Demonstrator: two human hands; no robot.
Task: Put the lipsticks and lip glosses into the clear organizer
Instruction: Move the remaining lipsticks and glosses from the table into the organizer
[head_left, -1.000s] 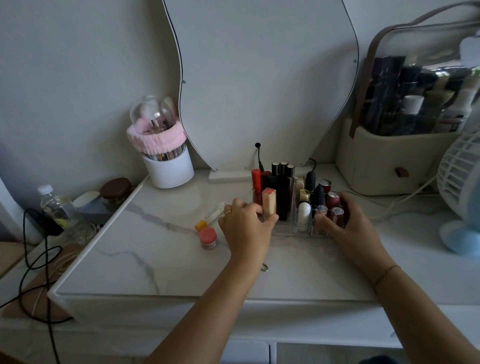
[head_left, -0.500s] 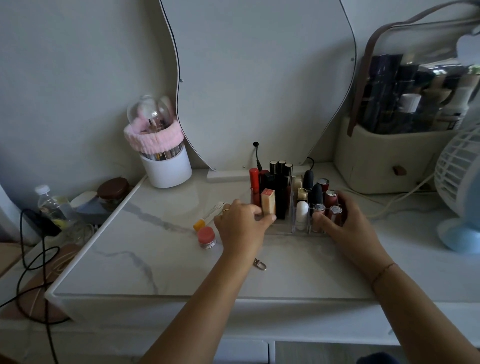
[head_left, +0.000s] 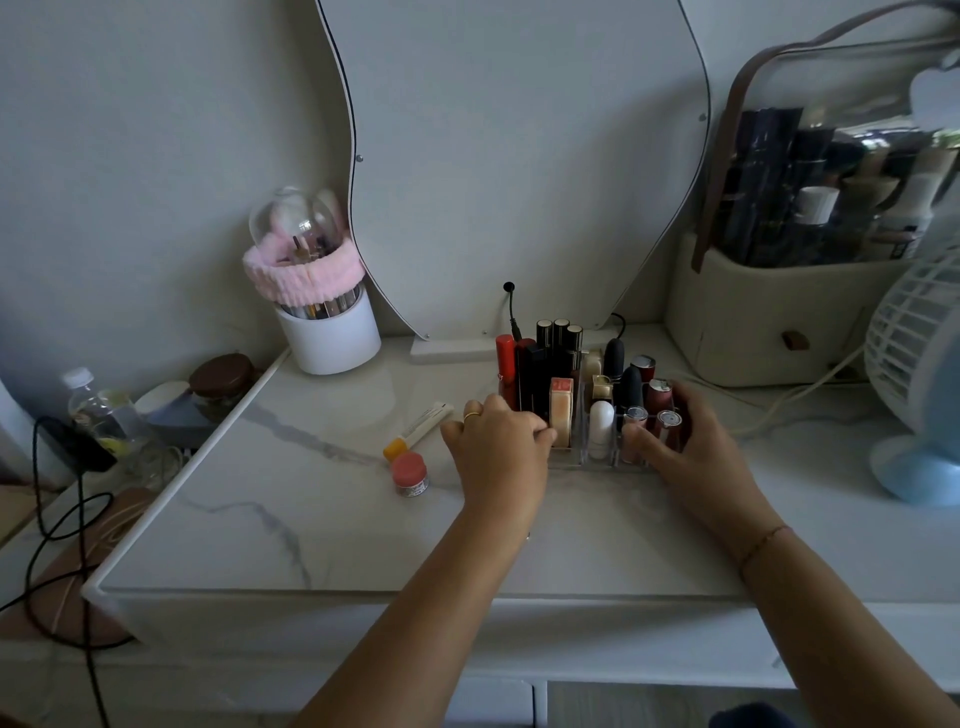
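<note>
The clear organizer (head_left: 576, 457) stands on the marble tabletop in front of the mirror, filled with several upright lipsticks and lip glosses (head_left: 558, 358). A beige lipstick (head_left: 561, 410) and a white tube (head_left: 601, 427) stand in its front row. My left hand (head_left: 496, 441) grips the organizer's left end, fingers curled around it. At the right end, my right hand (head_left: 685, 441) grips the organizer, thumb in front by the pink glosses (head_left: 666, 421). A white tube with an orange cap (head_left: 418, 426) lies on the table left of my left hand.
A small jar with a pink lid (head_left: 410, 473) sits beside the orange-capped tube. A white brush holder with a pink band (head_left: 327, 317) stands at the back left. A beige cosmetics bag (head_left: 763, 317) and a white-and-blue fan (head_left: 919, 384) stand to the right. Cables run behind the organizer.
Both hands stay on the organizer's ends. The organizer and hands sit slightly further back toward the mirror; the view has shifted a little.
</note>
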